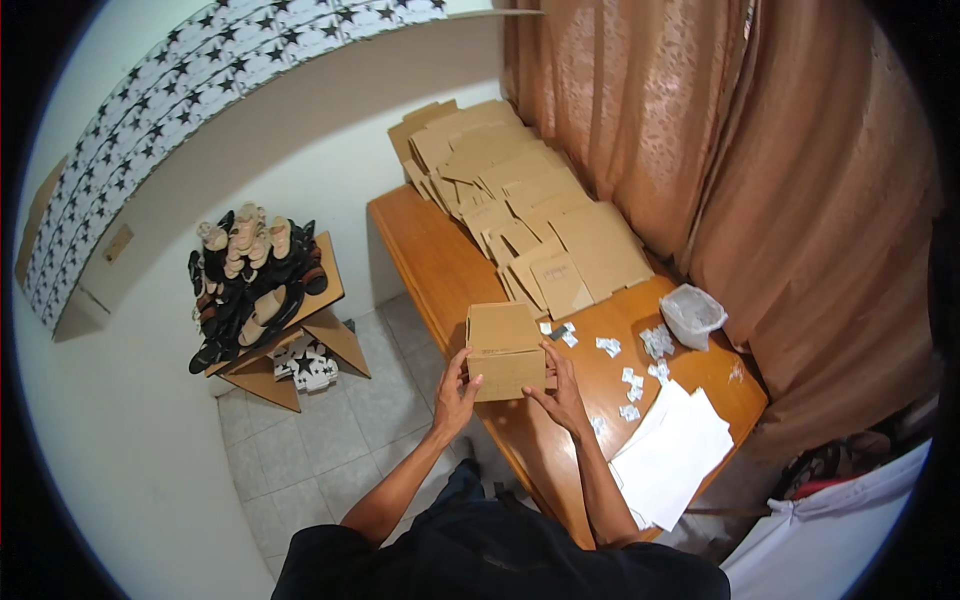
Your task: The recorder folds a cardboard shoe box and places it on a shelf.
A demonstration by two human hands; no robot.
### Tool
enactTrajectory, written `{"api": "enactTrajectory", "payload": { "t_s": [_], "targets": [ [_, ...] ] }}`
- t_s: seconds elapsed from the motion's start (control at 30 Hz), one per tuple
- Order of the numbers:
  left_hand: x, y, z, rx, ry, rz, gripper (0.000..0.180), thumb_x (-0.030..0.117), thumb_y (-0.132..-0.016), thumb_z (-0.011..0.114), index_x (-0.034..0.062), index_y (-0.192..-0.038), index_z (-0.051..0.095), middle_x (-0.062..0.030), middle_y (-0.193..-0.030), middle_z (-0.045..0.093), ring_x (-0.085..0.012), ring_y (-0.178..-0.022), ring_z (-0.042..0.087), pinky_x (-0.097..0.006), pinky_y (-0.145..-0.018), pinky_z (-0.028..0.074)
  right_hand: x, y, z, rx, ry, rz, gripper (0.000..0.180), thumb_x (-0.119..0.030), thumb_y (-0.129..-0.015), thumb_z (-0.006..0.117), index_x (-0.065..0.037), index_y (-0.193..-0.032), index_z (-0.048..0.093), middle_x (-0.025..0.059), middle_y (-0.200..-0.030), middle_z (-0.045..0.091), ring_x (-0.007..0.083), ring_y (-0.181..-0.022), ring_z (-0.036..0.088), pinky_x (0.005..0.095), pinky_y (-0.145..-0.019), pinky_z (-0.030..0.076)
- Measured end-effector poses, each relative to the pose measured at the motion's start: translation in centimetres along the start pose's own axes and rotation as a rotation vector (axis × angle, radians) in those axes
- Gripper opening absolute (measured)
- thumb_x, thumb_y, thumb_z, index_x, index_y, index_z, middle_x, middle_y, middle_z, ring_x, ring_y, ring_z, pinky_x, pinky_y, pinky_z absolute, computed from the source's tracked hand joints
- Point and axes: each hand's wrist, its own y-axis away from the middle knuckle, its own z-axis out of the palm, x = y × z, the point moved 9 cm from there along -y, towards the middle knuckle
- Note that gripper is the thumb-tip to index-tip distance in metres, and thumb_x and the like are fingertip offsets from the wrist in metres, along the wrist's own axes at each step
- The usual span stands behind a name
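Observation:
A brown cardboard box (508, 374) is held between my two hands at the near left edge of the wooden table (425, 245). Its lid flap (502, 327) tilts up at the far side. My left hand (457, 393) grips the box's left side, thumb on the near face. On the right side, my right hand (561, 391) holds it the same way. What is inside the box cannot be seen. Just beyond my right hand lie small white packets (608, 346), scattered in several little groups, some beside a dark small piece.
Flattened cardboard boxes (545, 205) pile up along the table's far side, by brown curtains (620, 90). A clear plastic-lined container (692, 318) and white paper sheets (675, 455) are on the right. To the left, a small wooden stand (325, 265) bears many shoes (255, 270).

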Motion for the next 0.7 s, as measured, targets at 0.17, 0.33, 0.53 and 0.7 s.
{"api": "enactTrajectory", "payload": {
  "t_s": [0.17,0.33,0.53,0.7],
  "targets": [
    [3.5,0.7,-4.8,0.106,-0.07,0.158,0.056,0.013,-0.099,0.062,0.0127,-0.151,0.041,-0.0155,-0.133,0.055,-0.0252,-0.119,0.058,-0.038,-0.094,0.055,-5.0,-1.8,2.4,0.004,-0.006,-0.133,0.085,-0.008,-0.08,0.082,-0.018,-0.152,0.037,0.0122,-0.128,0.046,0.026,-0.114,0.053,0.0379,-0.083,0.062],
    [9.1,3.1,-12.1,0.316,-0.18,0.252,0.052,0.015,-0.1,0.062,0.0146,-0.148,0.043,-0.0217,-0.13,0.056,-0.0338,-0.118,0.062,-0.042,-0.099,0.054,-12.0,-3.9,7.2,-0.075,-0.11,-0.162,0.085,-0.005,-0.079,0.082,-0.015,-0.151,0.038,0.011,-0.128,0.049,0.025,-0.113,0.054,0.039,-0.081,0.063],
    [12.2,6.9,-23.1,0.425,-0.228,0.26,0.062,0.01,-0.096,0.067,0.0127,-0.151,0.04,-0.0201,-0.139,0.052,-0.0293,-0.122,0.06,-0.038,-0.088,0.063,-19.8,-5.7,16.5,-0.185,-0.077,-0.31,0.086,-0.003,-0.078,0.082,-0.013,-0.15,0.038,0.0121,-0.131,0.049,0.0252,-0.111,0.056,0.039,-0.081,0.065],
    [14.7,11.8,-33.6,0.585,-0.299,0.282,0.069,0.013,-0.092,0.071,0.0179,-0.153,0.039,-0.0156,-0.125,0.059,-0.0298,-0.116,0.063,-0.037,-0.086,0.064,-29.5,-5.0,25.6,-0.252,-0.014,-0.56,0.087,-0.004,-0.078,0.082,-0.012,-0.152,0.036,0.0128,-0.128,0.05,0.0259,-0.111,0.056,0.0372,-0.085,0.064]
  ]
}}
